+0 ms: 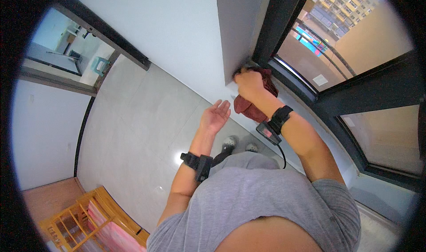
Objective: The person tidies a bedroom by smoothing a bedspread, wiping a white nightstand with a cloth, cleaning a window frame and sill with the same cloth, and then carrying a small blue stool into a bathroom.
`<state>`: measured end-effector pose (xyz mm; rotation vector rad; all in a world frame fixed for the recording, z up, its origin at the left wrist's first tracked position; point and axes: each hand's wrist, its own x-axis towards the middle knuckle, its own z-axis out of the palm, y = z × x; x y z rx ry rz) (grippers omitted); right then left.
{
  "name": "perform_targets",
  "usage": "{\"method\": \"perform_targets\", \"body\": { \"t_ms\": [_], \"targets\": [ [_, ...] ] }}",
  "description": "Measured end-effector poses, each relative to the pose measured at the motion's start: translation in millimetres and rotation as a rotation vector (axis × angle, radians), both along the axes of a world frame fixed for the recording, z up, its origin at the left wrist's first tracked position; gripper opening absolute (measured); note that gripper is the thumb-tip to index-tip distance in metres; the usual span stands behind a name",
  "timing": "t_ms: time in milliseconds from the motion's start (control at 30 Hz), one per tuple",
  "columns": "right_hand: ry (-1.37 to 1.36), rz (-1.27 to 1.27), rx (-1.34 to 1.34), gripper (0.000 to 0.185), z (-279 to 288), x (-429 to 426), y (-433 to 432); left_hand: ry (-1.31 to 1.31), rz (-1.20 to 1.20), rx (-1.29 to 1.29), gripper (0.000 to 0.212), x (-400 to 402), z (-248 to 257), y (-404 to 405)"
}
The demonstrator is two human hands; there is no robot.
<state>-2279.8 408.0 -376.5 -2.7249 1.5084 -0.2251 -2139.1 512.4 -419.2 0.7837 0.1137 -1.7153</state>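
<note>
My right hand (249, 84) grips a dark red cloth (252, 109) in the corner of the window sill (283, 109), where the white wall meets the black window frame. Part of the cloth bunches behind the fingers and part hangs below the hand over the sill. Lower and to the left, my left hand (215, 117) is held palm up in the air with its fingers apart, holding nothing. Each wrist wears a black strap with a small device, and a cable runs from the one on the right.
A black-framed window (316, 98) runs along the right. A wooden crib (100, 218) with pink bedding stands at the lower left. Beyond a doorway at the upper left is a small teal stool (100, 65). Grey floor tiles (139, 118) lie between wall and crib.
</note>
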Motion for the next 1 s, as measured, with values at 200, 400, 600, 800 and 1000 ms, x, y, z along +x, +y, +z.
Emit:
{"method": "perform_targets", "body": {
  "t_ms": [200, 400, 600, 800, 1000],
  "targets": [
    [-0.139, 0.516, 0.001, 0.021, 27.2, -13.2, 42.9, 0.075, 0.117, 0.084, 0.028, 10.0, -7.5, 10.2],
    [0.038, -0.086, -0.06, 0.016, 25.0, -25.6, -9.0, 0.108, 0.108, 0.05, 0.027, -0.8, -10.0, 7.0],
    [0.078, 0.21, -0.108, 0.025, 2.6, 7.6, 17.7, 0.06, 0.115, 0.068, 0.022, -2.0, -11.1, 6.8],
    [-0.024, 0.351, 0.001, 0.027, 38.7, -33.1, 35.8, 0.009, 0.104, 0.063, 0.028, 1.8, -10.0, 7.5],
    [-0.04, -0.041, -0.114, 0.019, 32.2, -36.0, -3.0, 0.088, 0.075, 0.022, 0.029, -3.6, -14.6, 6.0]
  ]
}}
